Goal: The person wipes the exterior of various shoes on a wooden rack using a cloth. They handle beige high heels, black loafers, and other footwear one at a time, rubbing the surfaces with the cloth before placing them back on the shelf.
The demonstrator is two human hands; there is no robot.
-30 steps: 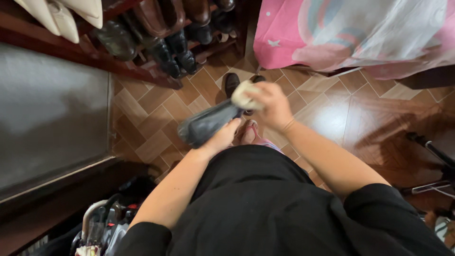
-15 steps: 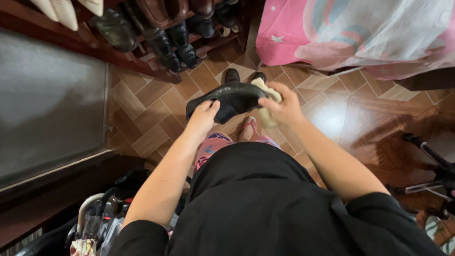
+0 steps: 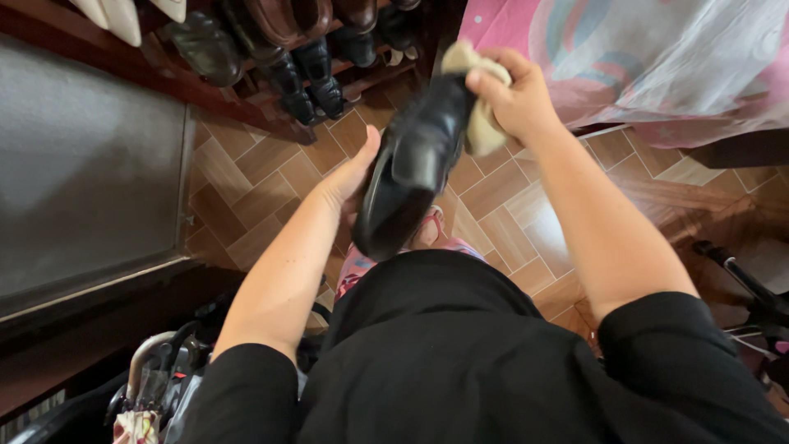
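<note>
Between the two hands, the black shoe [image 3: 411,168] is lifted, toe downward. The left hand [image 3: 352,174] grasps its side; the right hand [image 3: 514,99] clenches a beige cloth [image 3: 481,123] against the heel. Better to hold the shoe firmly and rub with even pressure.

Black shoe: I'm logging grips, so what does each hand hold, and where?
The left hand holds the black shoe by its heel end. The right hand pinches a pale cloth against its toe.
</note>
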